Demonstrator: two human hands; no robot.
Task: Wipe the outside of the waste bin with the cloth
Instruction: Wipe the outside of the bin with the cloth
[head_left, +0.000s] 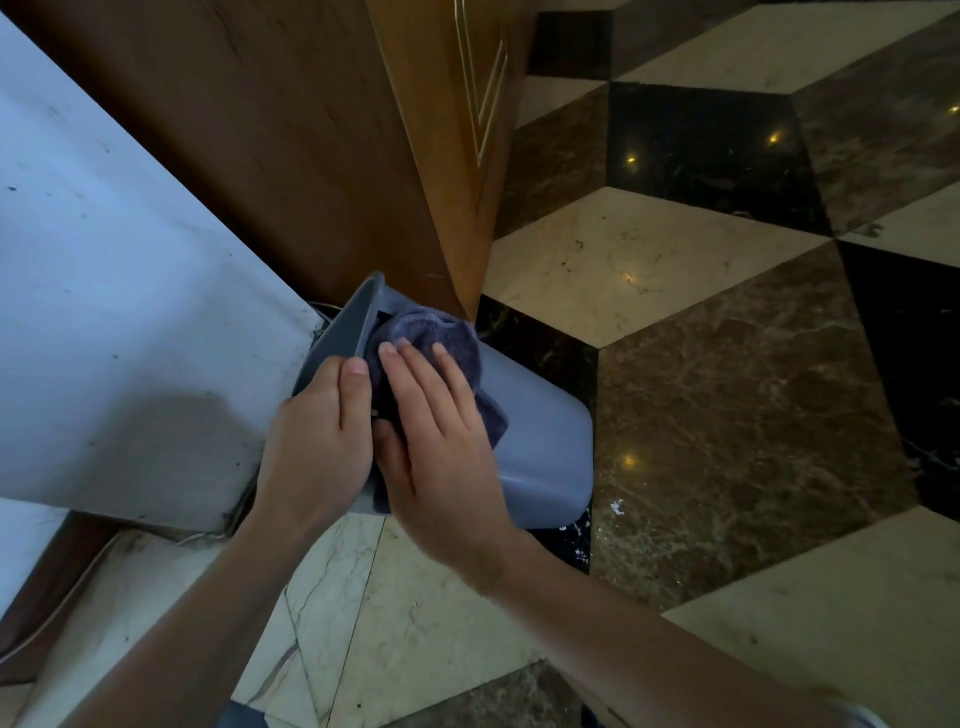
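Note:
A blue-grey plastic waste bin (540, 441) is tipped on its side above the floor, its rim to the left and its base to the right. My left hand (317, 441) grips the rim, thumb lying over the edge. A dark purple cloth (441, 338) lies bunched on the bin's upper wall just below the rim. My right hand (441, 441) presses flat on the cloth, fingers spread and pointing away from me. Part of the cloth hangs down under my palm.
A white cloth-covered surface (114, 312) fills the left side, touching the bin's rim. A brown wooden cabinet (322, 130) stands behind the bin. Polished marble floor (727, 389) in cream, brown and black tiles spreads to the right. A cable (62, 608) runs along the floor at lower left.

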